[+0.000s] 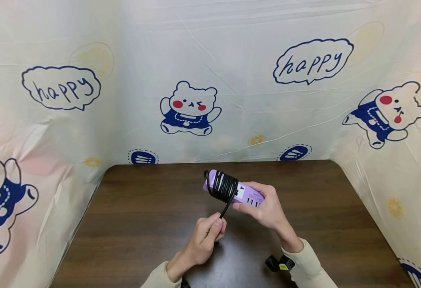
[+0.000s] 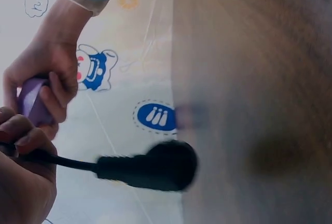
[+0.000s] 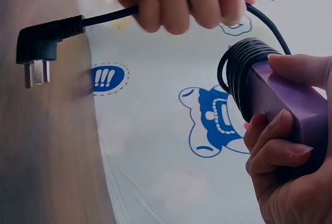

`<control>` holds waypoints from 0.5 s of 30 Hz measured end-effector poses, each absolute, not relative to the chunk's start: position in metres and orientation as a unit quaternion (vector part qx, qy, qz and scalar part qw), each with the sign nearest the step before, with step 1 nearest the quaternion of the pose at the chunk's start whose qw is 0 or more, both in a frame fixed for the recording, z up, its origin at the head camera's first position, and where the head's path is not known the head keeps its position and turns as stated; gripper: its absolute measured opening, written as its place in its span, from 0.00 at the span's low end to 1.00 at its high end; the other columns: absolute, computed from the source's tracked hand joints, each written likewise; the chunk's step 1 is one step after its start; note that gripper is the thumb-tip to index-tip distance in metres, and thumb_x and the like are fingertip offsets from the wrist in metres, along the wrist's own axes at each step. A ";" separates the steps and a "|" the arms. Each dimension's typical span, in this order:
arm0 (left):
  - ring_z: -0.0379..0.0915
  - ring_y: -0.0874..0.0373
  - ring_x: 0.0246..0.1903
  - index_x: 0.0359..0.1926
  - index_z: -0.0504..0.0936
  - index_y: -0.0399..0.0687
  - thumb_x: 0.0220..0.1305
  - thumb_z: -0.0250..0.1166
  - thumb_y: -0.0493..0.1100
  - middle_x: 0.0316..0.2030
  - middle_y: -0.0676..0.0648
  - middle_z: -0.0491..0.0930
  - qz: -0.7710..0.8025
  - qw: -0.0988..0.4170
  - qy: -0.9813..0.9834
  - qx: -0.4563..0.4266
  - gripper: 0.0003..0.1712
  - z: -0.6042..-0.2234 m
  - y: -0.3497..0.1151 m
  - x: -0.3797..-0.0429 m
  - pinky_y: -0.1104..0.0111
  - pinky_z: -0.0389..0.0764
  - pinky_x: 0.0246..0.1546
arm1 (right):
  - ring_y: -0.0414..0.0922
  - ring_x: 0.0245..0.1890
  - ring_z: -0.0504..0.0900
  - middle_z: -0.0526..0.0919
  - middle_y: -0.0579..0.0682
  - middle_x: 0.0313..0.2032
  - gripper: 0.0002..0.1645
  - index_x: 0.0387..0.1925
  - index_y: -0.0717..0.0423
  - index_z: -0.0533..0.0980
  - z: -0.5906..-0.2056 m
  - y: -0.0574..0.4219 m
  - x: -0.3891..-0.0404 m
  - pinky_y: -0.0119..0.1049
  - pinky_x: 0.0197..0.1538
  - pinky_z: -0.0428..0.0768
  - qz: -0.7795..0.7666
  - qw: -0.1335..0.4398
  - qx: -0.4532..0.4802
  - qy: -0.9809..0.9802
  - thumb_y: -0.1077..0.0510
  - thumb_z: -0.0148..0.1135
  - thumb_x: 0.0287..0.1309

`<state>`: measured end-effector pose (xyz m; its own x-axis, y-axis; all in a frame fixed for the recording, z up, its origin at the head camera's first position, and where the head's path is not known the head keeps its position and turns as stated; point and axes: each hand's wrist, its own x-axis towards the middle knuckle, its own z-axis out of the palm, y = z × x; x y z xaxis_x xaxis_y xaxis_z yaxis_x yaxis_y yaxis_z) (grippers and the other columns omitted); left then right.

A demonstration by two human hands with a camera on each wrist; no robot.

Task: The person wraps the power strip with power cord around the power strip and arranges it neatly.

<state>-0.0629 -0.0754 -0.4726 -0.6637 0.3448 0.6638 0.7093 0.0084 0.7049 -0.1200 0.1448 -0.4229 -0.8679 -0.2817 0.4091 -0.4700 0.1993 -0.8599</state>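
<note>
A purple power strip (image 1: 250, 195) with sockets and USB ports is held above the table by my right hand (image 1: 269, 208), thumb on one side and fingers on the other. Black cord (image 1: 224, 187) is wound in several tight turns around its far end. My left hand (image 1: 204, 240) grips the cord's loose end just below the strip. In the right wrist view, the cord runs from the coil through the left fist to a black angled plug (image 3: 39, 42) with three metal prongs. The plug (image 2: 166, 167) also hangs past the left hand in the left wrist view.
Below the hands is a dark brown wooden table (image 1: 142, 200). A pale cloth (image 1: 239, 80) printed with bears and "happy" bubbles encloses the back and sides. A small black device (image 1: 280, 264) sits at the right wrist, by the cream sleeve.
</note>
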 end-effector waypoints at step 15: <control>0.60 0.71 0.23 0.30 0.70 0.47 0.73 0.46 0.21 0.19 0.47 0.66 -0.601 0.122 -0.690 -0.385 0.20 -0.496 -0.068 -0.068 0.80 0.65 0.23 | 0.43 0.28 0.82 0.89 0.54 0.35 0.22 0.49 0.57 0.87 -0.416 0.152 -0.118 0.39 0.27 0.81 0.620 0.058 0.234 -0.746 0.64 0.81 0.48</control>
<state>-0.0678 -0.0683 -0.4956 -0.6742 0.3846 0.6305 0.6776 -0.0175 0.7353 -0.1178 0.1515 -0.4163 -0.8835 -0.2780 0.3770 -0.4215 0.1206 -0.8988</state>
